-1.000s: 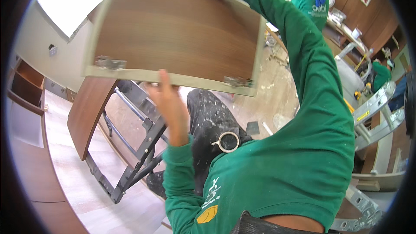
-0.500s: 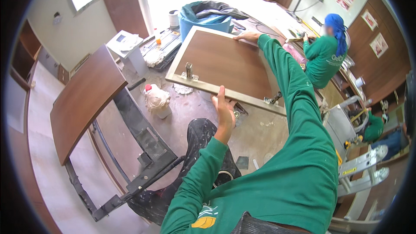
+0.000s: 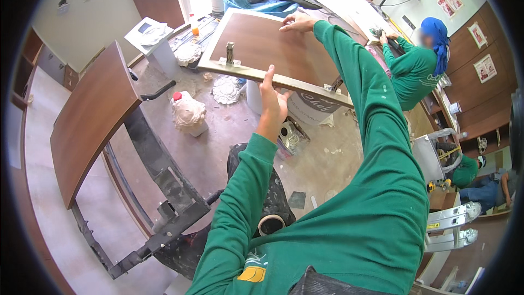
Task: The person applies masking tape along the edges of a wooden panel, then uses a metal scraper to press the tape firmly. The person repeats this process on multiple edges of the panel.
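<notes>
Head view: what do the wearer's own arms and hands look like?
The left sleeve and right sleeve are green, creased and wrist-length, with pale specks on the right one. Each grip, left hand and right hand, is ungloved.

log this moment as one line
left grip: holding door near edge; right grip: at door's far side; hinges: on door; brown panel: left of door

Cabinet door panel (image 3: 256,41): rectangular, brown wood-look face, pale border; two metal hinges (image 3: 230,54) along near edge, arms standing up; held aloft, tilted.
</notes>
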The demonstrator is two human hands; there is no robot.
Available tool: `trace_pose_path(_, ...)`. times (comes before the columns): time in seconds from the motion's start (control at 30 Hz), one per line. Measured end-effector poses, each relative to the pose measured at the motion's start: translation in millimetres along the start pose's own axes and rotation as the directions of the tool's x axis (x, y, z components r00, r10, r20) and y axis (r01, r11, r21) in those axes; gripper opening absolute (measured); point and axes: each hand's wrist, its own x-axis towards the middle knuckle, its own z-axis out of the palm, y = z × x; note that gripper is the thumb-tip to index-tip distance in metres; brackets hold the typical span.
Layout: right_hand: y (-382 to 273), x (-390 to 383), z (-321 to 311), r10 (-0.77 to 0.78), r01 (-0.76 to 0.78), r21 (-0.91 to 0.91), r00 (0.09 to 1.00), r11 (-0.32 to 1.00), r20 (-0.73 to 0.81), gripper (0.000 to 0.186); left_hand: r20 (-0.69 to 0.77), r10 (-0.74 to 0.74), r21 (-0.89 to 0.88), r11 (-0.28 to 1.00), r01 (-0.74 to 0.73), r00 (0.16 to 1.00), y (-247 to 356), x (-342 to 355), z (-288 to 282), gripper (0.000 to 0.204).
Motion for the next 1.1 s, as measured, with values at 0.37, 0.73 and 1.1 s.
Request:
trace_pose_path(0.37, -22, -17, 18, 0.001, -0.007, -0.167, 0.999, 0.986, -0.038, 0.076, -0.043, 0.001, 0.055, 0.998, 0.001, 0.999, 1, -15, -24, 0.065)
trace_pose_path(0.73, -72, -14, 29, -0.131, 0.072, -0.196, 0.943, 0.978, -0.306, 0.051, 0.065, -0.341, 0.58, 0.777, 0.242, 0.938, 32, -207, -24, 0.053)
trace_pose_path(1.1, -240, -116, 87, -0.355, 0.55, 0.565, 0.833, 0.615, -0.424, 0.037, 0.25, 0.273, 0.473, 0.802, -0.364, 0.929, 285, -368, -18, 0.039)
